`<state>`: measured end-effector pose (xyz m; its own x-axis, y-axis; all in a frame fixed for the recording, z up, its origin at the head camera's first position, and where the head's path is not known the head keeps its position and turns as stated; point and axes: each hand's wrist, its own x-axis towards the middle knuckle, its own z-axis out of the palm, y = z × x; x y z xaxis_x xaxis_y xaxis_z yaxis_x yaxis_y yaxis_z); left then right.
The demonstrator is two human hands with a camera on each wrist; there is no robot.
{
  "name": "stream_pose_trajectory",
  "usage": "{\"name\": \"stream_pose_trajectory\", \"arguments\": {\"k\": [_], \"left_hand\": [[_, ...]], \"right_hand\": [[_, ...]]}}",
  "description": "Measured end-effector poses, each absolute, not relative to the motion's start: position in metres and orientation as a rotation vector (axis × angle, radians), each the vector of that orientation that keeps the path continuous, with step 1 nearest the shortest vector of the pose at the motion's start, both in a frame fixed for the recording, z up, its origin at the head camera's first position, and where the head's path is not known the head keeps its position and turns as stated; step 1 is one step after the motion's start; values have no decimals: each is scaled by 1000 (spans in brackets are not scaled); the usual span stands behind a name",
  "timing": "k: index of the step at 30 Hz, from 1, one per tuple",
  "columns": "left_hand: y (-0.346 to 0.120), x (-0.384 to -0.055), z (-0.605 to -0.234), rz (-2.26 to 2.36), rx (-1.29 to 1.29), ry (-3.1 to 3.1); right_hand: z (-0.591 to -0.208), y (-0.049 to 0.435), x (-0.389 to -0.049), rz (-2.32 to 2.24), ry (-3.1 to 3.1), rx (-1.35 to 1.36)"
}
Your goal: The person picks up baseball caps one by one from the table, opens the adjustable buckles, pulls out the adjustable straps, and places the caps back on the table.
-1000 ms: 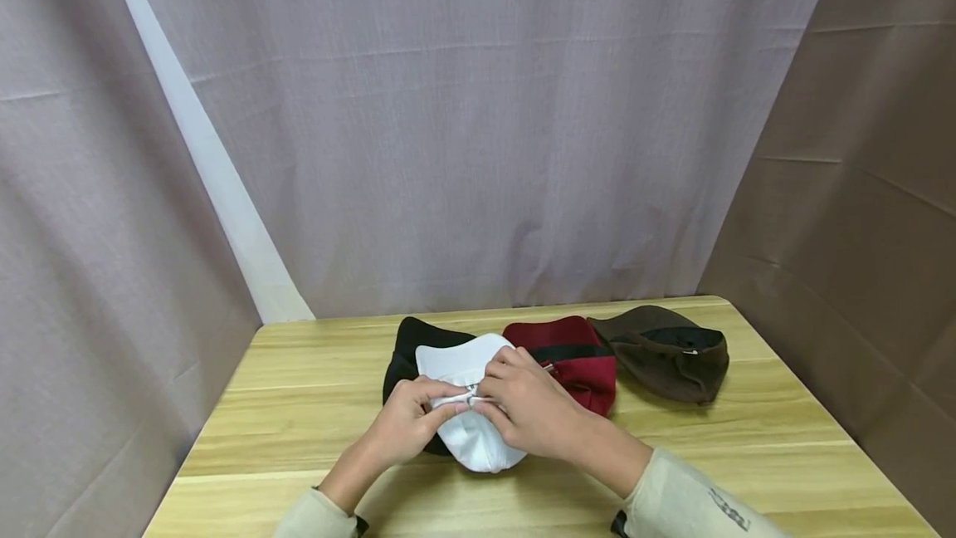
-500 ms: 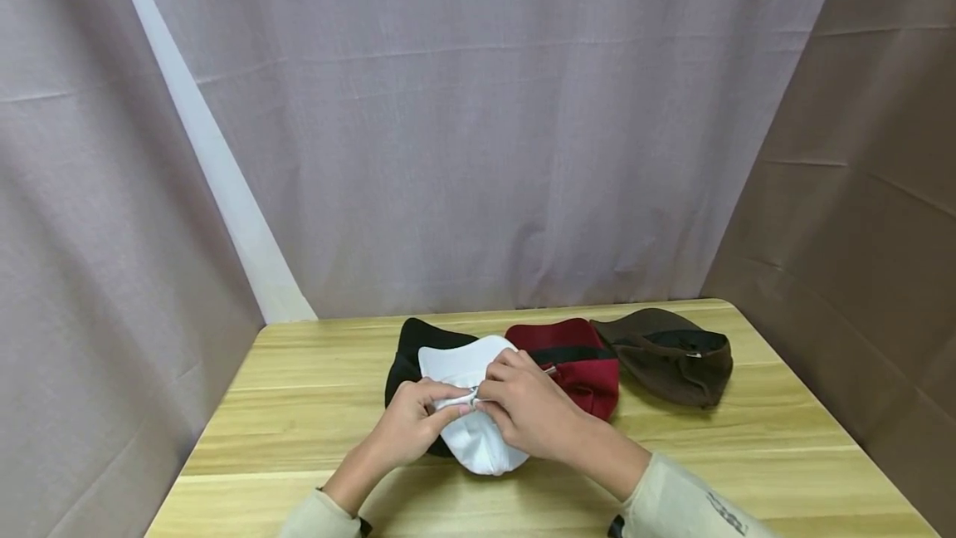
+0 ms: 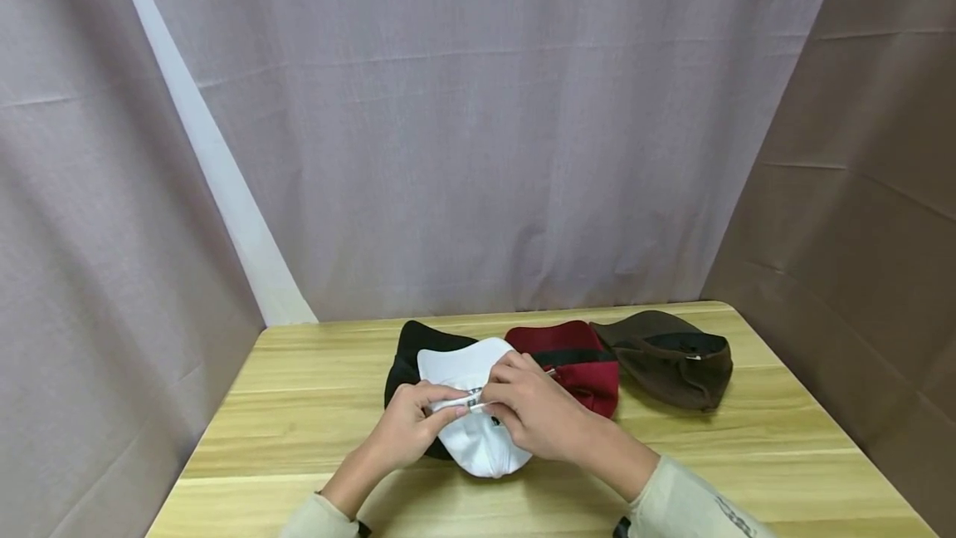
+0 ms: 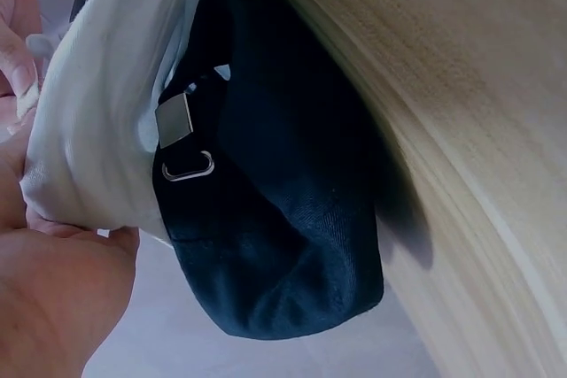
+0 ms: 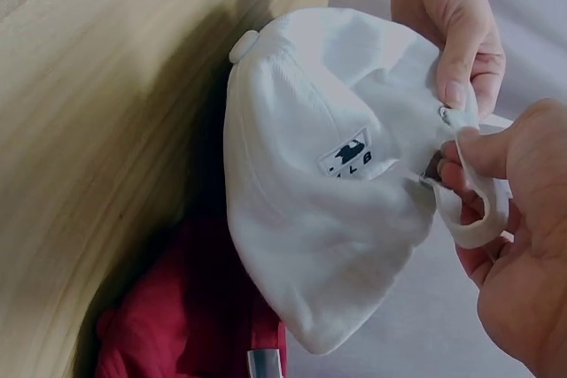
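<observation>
Both hands are pinching tight on my feed: the left hand (image 3: 407,423) is holding the rear edge of the white cap (image 3: 478,448) between thumb and fingers, and the right hand (image 3: 543,415) is gripping the strap (image 5: 484,235), which is looping around its fingertips. So the cap is sitting between them, brim pointing away, crown on the near side. From the head cam I'm seeing it partly covering the black cap (image 3: 405,357), with the red cap (image 3: 590,379) and brown cap (image 3: 665,372) lying off right.

A black cap (image 3: 418,344), a red cap (image 3: 588,375) and a brown cap (image 3: 666,364) are lying toward the far edge of the table (image 3: 299,413).
</observation>
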<state>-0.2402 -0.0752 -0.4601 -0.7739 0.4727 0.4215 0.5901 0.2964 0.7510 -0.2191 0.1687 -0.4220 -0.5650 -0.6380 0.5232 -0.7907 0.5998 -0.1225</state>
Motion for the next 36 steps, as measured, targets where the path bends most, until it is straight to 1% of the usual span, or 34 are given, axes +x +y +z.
{"name": "stream_pose_trajectory", "arguments": {"k": [8, 19, 29, 36], "left_hand": [[-76, -239, -458, -1483, -1008, -2459], [-69, -240, -448, -1465, -947, -2532], [-65, -244, -447, -1374, -965, -2574], [-62, -247, -445, -1306, -1032, -2566]], "right_hand": [[-422, 170, -218, 529, -2392, 1202], [-423, 170, -217, 543, -2343, 1190], [-426, 170, -216, 572, -2315, 1204], [-422, 170, -212, 653, -2262, 1215]]}}
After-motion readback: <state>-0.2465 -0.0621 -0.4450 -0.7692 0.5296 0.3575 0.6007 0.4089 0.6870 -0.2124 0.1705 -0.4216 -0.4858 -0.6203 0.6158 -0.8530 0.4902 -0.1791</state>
